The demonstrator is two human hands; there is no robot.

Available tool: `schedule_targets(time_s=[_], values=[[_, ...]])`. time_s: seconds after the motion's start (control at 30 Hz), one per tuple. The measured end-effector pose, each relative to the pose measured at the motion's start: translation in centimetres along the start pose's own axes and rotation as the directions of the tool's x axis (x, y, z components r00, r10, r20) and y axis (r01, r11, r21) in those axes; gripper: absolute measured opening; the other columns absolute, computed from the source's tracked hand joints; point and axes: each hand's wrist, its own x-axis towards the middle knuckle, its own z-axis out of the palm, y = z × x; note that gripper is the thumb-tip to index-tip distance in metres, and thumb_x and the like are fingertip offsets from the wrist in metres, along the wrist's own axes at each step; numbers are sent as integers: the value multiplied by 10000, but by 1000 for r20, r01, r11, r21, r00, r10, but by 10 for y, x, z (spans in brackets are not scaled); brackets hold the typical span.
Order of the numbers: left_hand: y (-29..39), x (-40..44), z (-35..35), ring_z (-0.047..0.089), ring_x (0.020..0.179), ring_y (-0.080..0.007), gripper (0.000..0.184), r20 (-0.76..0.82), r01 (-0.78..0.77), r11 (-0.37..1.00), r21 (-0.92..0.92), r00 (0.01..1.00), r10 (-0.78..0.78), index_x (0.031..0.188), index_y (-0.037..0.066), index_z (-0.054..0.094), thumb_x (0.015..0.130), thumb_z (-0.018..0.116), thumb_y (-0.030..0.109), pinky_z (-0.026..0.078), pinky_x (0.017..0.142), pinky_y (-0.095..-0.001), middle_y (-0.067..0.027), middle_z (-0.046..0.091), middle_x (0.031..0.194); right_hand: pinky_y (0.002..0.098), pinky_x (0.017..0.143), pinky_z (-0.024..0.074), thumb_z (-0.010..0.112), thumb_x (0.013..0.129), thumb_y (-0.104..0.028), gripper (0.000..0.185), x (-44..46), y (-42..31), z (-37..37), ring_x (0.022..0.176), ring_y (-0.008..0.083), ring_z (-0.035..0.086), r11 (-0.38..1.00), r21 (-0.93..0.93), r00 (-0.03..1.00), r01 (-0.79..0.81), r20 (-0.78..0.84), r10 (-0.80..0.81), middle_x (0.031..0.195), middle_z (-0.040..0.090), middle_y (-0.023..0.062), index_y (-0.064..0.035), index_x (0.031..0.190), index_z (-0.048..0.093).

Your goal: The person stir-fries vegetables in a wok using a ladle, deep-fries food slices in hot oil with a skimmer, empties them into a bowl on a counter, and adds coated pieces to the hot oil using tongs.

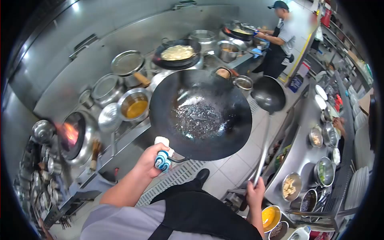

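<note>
My left hand (150,163) is closed round the near loop handle of a large black wok (168,108), with a folded white and blue cloth (162,160) between palm and metal. The wok is lifted in front of me, and a thin shiny layer of liquid (202,120) lies at its bottom. To the right, my right hand (255,193) grips the long handle of a ladle (269,95). The ladle's big dark bowl hangs just beyond the wok's right rim and looks bare inside.
A flame burns in a stove ring (71,134) at left. Behind the wok are a pot of amber liquid (138,109), a skimmer (109,118) and another wok with pale food (177,52). A co-worker (280,40) stands at the far right. A counter (298,154) with bowls runs along my right.
</note>
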Motion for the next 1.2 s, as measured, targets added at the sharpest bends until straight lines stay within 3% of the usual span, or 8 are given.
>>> schedule_targets(time_s=[0.47,0.57,0.7,0.77,0.97,1.03,1.17,1.2], values=[[6,-255,-250,618,641,-241,181,-358,-499,818,-286,848,391,891,108,513,734,602,126,423,424,-351,-123,609,730,241,337,360,542,819,4,102,-85,-81,172,386,107,453,999,27,743,19,669,-32,587,481,16,0,914,506],[29,-280,-315,557,504,-212,86,-493,-653,705,-276,726,480,816,91,542,761,581,144,446,426,-360,-80,610,678,226,344,355,549,802,-45,100,-74,-120,265,393,96,448,939,-48,706,339,673,-220,589,486,2,-6,895,554],[88,-295,-428,537,481,-201,65,-554,-669,684,-289,700,450,761,104,551,767,584,160,446,421,-349,-63,595,640,262,387,403,540,842,-48,433,-116,-209,433,449,122,481,943,333,662,-30,713,-230,702,535,35,-43,1266,453],[119,-292,-494,538,483,-199,67,-549,-680,681,-270,690,471,753,108,555,765,588,165,451,424,-352,-55,593,639,280,378,404,549,846,-61,332,-126,-184,505,439,136,481,961,182,578,-209,815,-28,682,530,36,-27,1170,485],[196,-272,-650,531,488,-184,67,-632,-669,698,-255,662,403,725,131,548,763,600,149,443,433,-347,-6,554,609,362,366,402,544,793,-132,215,-68,-159,731,405,220,541,896,-210,663,392,740,-117,468,526,110,2,626,563],[208,-256,-684,528,485,-181,75,-645,-671,688,-277,661,384,713,134,544,763,599,137,435,437,-341,-3,546,593,402,398,416,537,753,-110,207,-15,-136,814,414,256,550,697,-273,684,663,598,-417,473,530,126,29,600,552],[220,-229,-720,536,497,-182,90,-631,-670,663,-334,682,371,723,136,540,770,612,165,449,453,-352,-10,549,609,397,420,423,533,754,-88,195,1,-145,899,425,254,540,555,-495,691,668,689,-217,482,520,133,14,588,549],[224,-221,-724,539,501,-183,96,-625,-670,655,-349,687,370,729,137,540,772,616,177,455,458,-357,-12,552,617,354,413,412,523,765,-70,157,3,-146,913,424,232,518,808,-423,737,410,675,-21,498,503,112,4,627,535]])
